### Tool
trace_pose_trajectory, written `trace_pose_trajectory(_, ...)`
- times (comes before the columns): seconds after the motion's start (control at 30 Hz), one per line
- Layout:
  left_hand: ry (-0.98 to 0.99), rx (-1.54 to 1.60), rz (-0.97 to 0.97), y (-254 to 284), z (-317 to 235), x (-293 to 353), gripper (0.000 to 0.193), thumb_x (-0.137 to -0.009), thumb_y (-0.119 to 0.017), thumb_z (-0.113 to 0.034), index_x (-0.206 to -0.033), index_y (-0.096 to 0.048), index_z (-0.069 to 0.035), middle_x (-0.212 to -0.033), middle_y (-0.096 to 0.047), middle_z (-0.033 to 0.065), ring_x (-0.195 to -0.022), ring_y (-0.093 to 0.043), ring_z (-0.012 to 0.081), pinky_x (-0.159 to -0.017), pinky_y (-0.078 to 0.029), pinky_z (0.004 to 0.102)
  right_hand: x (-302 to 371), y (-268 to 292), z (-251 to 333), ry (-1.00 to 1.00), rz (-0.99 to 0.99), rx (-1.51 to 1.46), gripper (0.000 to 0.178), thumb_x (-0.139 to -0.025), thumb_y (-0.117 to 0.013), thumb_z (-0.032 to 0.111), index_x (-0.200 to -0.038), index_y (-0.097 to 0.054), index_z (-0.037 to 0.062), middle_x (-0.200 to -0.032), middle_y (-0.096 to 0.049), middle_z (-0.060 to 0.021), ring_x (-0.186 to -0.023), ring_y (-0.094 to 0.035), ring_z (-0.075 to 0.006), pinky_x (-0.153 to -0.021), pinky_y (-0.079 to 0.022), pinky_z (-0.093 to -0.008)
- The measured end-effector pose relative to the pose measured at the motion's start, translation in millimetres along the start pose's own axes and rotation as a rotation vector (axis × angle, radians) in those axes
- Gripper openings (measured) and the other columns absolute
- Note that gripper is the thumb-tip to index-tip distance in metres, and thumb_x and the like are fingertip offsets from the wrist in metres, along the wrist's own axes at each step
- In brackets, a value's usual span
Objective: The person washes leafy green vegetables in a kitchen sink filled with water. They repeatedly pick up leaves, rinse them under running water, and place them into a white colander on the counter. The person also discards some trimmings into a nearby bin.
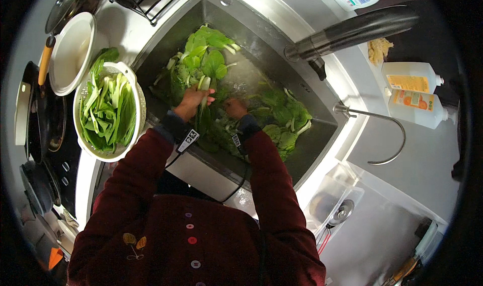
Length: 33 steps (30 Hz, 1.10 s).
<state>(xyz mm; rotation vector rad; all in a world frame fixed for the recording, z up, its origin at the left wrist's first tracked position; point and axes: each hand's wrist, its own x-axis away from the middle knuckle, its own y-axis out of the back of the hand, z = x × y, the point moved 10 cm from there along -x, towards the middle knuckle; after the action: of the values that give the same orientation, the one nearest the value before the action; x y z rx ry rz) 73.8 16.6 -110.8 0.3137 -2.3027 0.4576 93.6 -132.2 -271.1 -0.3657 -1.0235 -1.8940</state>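
Head view, sink: the grey basin (319, 155) held water (246, 75) and loose leafy greens, one heap (201, 55) towards the far left and another (287, 130) along the right side.
Left hand: the left hand (190, 103) was over the basin, its fingers closed round a leafy stalk (204, 83), the pale part upward and green leaves below the grip.
Right hand: the right hand (235, 107) was just beside the left, low among the greens near the middle of the basin; its fingertips were hidden, so whether they gripped anything could not be told.
Wrists: each bore a dark strap with a black-and-white tag, below dark red sleeves (274, 160).
Colander: a white colander (130, 77), full of long-stemmed greens (108, 110), stood just left of the basin, some leaves poking over its far rim.
Bowl: a white bowl (74, 55) stood beside the colander, on its far side.
Tap: a black tap (347, 34) reached over the basin's right edge; a thin curved metal spout (390, 120) rose nearer the person.
Right counter: two clear bottles with orange labels, (410, 77) lay near a yellowish sponge (379, 51).
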Motion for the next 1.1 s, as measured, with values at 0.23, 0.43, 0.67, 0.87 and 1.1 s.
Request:
trace_pose_trajectory(0.23, 0.016, -0.035, 0.059, -5, -6, 8, 0.034, -0.080, -0.059, -0.007, -0.109, -0.045, 0.004, -0.091, -0.062, 0.0113, -0.064, -0.059, 0.0167, -0.054, -0.048, 0.0299, 47, -18, 1, 0.295, 0.157, 0.259, 0.040, -0.082, -0.054, 0.040, -0.095, -0.060, 0.0032, -0.077, -0.061, -0.0118, -0.070, -0.057, -0.0239, -0.064, -0.044, -0.0411)
trace_pose_trajectory(0.43, 0.057, -0.118, 0.095, -7, -6, 18, 0.034, -0.082, -0.058, -0.016, -0.112, -0.050, 0.000, -0.095, -0.062, 0.0076, -0.072, -0.058, 0.0141, -0.061, -0.048, 0.0278, 111, 69, 7, 0.083, -0.053, -0.341, 0.036, -0.079, -0.060, 0.035, -0.098, -0.063, 0.0049, -0.080, -0.063, -0.0144, -0.070, -0.057, -0.0240, -0.074, -0.044, -0.0389)
trace_pose_trajectory(0.67, -0.013, -0.141, 0.198, -47, -17, 29, 0.032, -0.083, -0.055, -0.010, -0.112, -0.048, 0.000, -0.093, -0.063, 0.0087, -0.066, -0.060, 0.0142, -0.054, -0.047, 0.0264, 226, 185, 122, 0.268, -0.727, 0.281, 0.018, -0.079, -0.062, 0.011, -0.096, -0.065, 0.0113, -0.086, -0.062, -0.0082, -0.077, -0.055, -0.0203, -0.071, -0.045, -0.0311)
trace_pose_trajectory(0.87, -0.163, -0.199, 0.362, -86, -50, 53, 0.034, -0.083, -0.058, -0.016, -0.112, -0.049, -0.001, -0.097, -0.062, 0.0062, -0.064, -0.055, 0.0099, -0.060, -0.046, 0.0232, 241, 201, 153, 0.337, -0.506, -0.351, 0.016, -0.076, -0.065, 0.009, -0.092, -0.063, 0.0098, -0.087, -0.058, -0.0020, -0.082, -0.054, -0.0153, -0.073, -0.044, -0.0313)
trace_pose_trajectory(1.1, -0.340, -0.421, 0.677, -118, -64, 96, 0.030, -0.079, -0.065, -0.018, -0.102, -0.053, -0.003, -0.080, -0.057, -0.0013, -0.061, -0.049, 0.0042, -0.056, -0.042, 0.0199, 228, 200, 168, 0.348, -0.396, -0.531, 0.023, -0.080, -0.063, 0.024, -0.091, -0.057, 0.0054, -0.085, -0.057, -0.0035, -0.077, -0.054, -0.0117, -0.063, -0.045, -0.0293)
